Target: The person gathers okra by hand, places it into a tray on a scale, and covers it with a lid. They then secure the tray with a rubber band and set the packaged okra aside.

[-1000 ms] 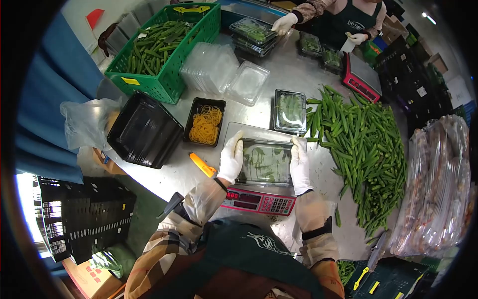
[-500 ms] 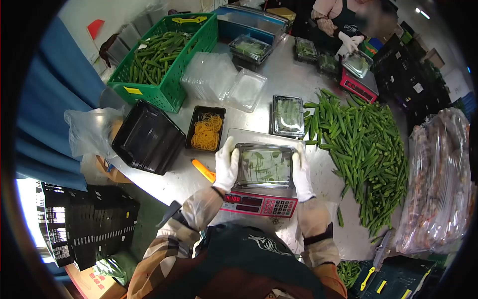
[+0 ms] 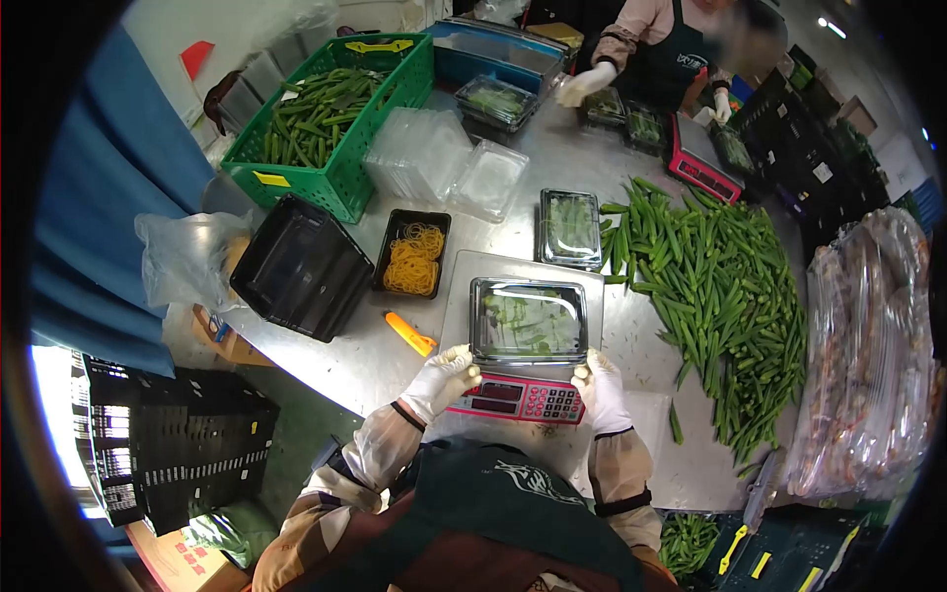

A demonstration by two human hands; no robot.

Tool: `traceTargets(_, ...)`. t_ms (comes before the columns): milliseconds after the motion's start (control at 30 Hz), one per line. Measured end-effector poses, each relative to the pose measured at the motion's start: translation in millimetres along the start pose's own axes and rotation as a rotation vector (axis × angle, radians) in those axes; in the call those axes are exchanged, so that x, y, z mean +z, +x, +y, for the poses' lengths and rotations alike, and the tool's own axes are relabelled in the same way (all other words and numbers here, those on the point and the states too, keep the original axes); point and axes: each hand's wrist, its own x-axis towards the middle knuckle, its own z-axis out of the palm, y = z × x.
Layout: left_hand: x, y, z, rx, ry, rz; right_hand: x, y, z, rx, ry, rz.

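A clear-lidded plastic box point(image 3: 530, 321) with green okra inside rests on the steel plate of a red weighing scale point(image 3: 538, 400). With its gloved fingers closed, my left hand point(image 3: 443, 382) grips the box's near left corner. My right hand point(image 3: 602, 392), also in a white glove, pinches the near right corner. Just beyond the scale sits another lidded okra box point(image 3: 569, 229). To the left lie an orange-handled cutter point(image 3: 409, 333) and a black tray of yellow rubber bands point(image 3: 412, 259).
Loose okra point(image 3: 720, 306) is heaped at the right, beside plastic-wrapped packs point(image 3: 863, 365). Left are a black container point(image 3: 301, 268), stacked clear lids point(image 3: 419, 153) and a green okra crate point(image 3: 347, 197). Across the table a co-worker's gloved hand point(image 3: 587, 84) hovers near packed boxes.
My hands have slid from the box's sides toward me to its near corners. The scale's red digits no longer show clearly. The co-worker lifted a box off the other scale.
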Motion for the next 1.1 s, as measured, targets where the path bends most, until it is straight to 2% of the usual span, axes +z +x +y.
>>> traceTargets(33, -4.6, -1.1, -0.5, -0.044, 0.042, 0.025, -3.5, 1.1, -0.7, 0.023, 0.103, -0.071)
traceTargets(100, -11.5, -7.9, 0.2, -0.135, 0.128, 0.078, -7.8, 0.0, -2.0, 0.038, 0.064, -0.024)
traceTargets(200, -9.3, -12.1, 16.5, -0.25, 0.655, 0.099, -12.2, -1.1, -6.4, 0.0, -0.148, -0.005)
traceTargets(333, 23.3, 13.5, 37.8, 0.283, 0.815, 0.291, -6.3, 8.0, -18.5, -0.097, -0.496, 0.065)
traceTargets(367, 31.3, 23.4, 42.7, 0.324, 0.882, 0.296, 6.1, 5.2, -26.1, -0.134, -0.686, 0.127)
traceTargets(433, 44.9, 45.8, 48.5, 0.412, 1.018, 0.306, 19.9, 19.5, -23.2, -0.381, -0.749, 0.084)
traceTargets(467, 38.9, 61.3, 46.3, 0.492, 1.148, 0.159, 26.1, 26.5, -22.2, -0.507, -0.776, 0.063)
traceTargets(533, 42.8, 72.0, 37.8, 0.314, 1.08, 0.141, 40.8, 34.8, -21.2, -0.531, -0.79, 0.017)
traceTargets(633, 56.8, 63.2, 37.4, 0.193, 0.932, 0.168, 51.2, 47.1, -20.4, -0.512, -0.783, -0.031)
traceTargets(733, 41.6, 49.0, 48.0, -0.061, 0.969, 0.155, 66.6, 45.2, -24.3, -0.296, -0.741, -0.062)
traceTargets(767, 29.9, 42.2, 44.0, -0.084, 0.793, 0.055, 77.9, 42.3, -27.3, -0.244, -0.778, -0.094)
traceTargets(800, 33.7, 30.2, 51.2, -0.151, 0.937, 0.052, 87.2, 42.9, -26.7, -0.264, -0.842, -0.179)
traceTargets(867, 30.5, 8.1, 54.9, -0.226, 0.709, -0.079, 121.3, 38.0, -28.2, -0.188, -0.884, -0.346)
traceTargets(900, 28.9, -1.0, 60.3, -0.297, 0.721, -0.095, 138.1, 39.3, -25.9, -0.236, -0.933, -0.461)
traceTargets(1000, 7.9, -28.2, 65.1, -0.181, 0.547, 0.018, 184.6, 56.6, -2.0, -0.22, -0.909, -0.624)
traceTargets(1033, 6.4, -40.5, 74.9, -0.11, 0.45, 0.027, 207.8, 58.4, 0.3, -0.171, -0.872, -0.612)
traceTargets(1100, -34.8, -60.4, 92.2, -0.137, 0.406, 0.082, 250.6, 58.8, 5.0, -0.077, -0.796, -0.585)
